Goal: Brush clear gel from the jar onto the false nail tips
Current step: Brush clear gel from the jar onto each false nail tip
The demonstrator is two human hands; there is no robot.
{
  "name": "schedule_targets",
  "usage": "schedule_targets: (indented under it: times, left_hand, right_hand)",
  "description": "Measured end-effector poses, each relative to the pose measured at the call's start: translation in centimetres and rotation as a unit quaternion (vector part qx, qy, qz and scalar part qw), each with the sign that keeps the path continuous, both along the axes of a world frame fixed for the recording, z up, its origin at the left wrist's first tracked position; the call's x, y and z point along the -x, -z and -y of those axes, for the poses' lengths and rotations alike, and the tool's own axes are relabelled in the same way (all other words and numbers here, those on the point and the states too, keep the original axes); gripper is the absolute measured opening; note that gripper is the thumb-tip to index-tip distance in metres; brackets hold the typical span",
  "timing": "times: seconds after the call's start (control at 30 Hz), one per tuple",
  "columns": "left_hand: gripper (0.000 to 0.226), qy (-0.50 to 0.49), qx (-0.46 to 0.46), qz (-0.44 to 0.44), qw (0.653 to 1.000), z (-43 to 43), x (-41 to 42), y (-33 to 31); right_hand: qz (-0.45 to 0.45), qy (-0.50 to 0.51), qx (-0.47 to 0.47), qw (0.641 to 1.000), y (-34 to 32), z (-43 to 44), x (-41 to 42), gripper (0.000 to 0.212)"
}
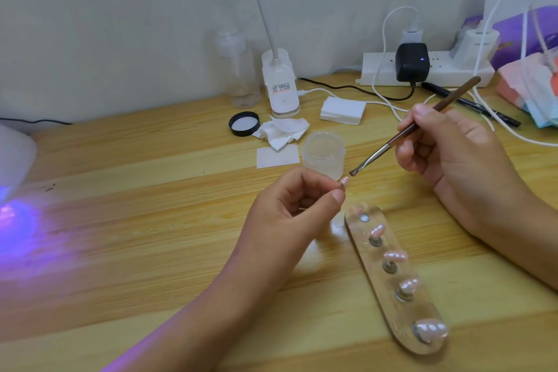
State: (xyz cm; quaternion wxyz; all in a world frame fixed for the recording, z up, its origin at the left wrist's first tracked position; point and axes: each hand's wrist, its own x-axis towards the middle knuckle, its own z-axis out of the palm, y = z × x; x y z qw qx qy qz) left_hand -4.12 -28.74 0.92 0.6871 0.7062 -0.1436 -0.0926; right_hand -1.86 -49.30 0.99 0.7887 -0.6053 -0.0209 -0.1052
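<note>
My left hand [297, 204] pinches a small pink false nail tip [344, 182] on its stand, lifted above the desk. My right hand [447, 151] grips a brown-handled brush [401, 133] like a pen; its bristle end hovers just right of and above the pinched tip, not clearly touching it. The open clear gel jar [323, 154] stands just behind the tip. A clear oval holder [370, 254] lies at the front right and carries several more pink nail tips [395, 256] on metal pegs; one peg near its far end is bare.
The jar's black lid [244, 123] lies beside crumpled wipes [282, 131], with a pad stack [342, 110] behind. A lamp base [279, 84], a clear bottle [240, 69], a power strip [428, 69] with cables and a pen sit at the back. A UV lamp [15, 157] glows purple at left.
</note>
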Motion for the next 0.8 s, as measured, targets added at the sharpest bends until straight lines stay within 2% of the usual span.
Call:
schedule_targets:
  times: [0.13, 0.33, 0.57, 0.8]
  left_hand:
    - [0.009, 0.014, -0.022, 0.007, 1.0, 0.2, 0.1, 0.0]
    - [0.004, 0.045, -0.084, 0.015, 0.995, 0.7, 0.4, 0.2]
    - [0.018, 0.006, -0.172, 0.105, 0.979, 1.4, -0.1, 0.8]
    - [0.017, -0.004, -0.185, 0.11, 0.976, 1.5, -0.2, 0.9]
  right_hand:
    - [-0.003, 0.005, -0.019, 1.0, -0.1, 0.0, -0.1, 0.036]
    - [-0.007, 0.008, -0.034, 0.999, -0.2, -0.1, -0.1, 0.037]
    - [-0.003, 0.007, -0.034, 0.999, -0.2, -0.1, -0.1, 0.035]
    - [-0.003, 0.003, -0.031, 1.0, -0.1, 0.0, -0.1, 0.033]
